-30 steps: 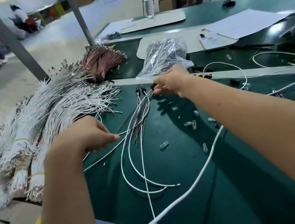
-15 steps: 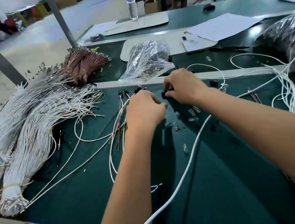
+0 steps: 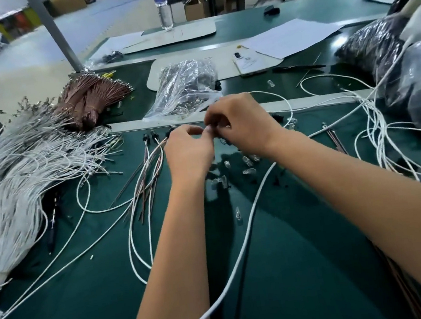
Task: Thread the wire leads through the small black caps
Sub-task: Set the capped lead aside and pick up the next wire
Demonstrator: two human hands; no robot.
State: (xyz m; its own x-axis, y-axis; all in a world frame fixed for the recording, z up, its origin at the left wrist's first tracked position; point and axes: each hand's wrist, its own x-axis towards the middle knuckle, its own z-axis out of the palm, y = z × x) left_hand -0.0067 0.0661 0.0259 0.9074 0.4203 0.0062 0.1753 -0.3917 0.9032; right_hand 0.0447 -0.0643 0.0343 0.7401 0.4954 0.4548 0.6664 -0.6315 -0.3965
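A few small black caps (image 3: pixel 152 134) sit in a row on my green table, each with thin wires (image 3: pixel 150 172) already poking out and trailing back to me. Some wires are white and some are dark red. One more tiny dark piece is between my fingertips; it is too blurry to make out.
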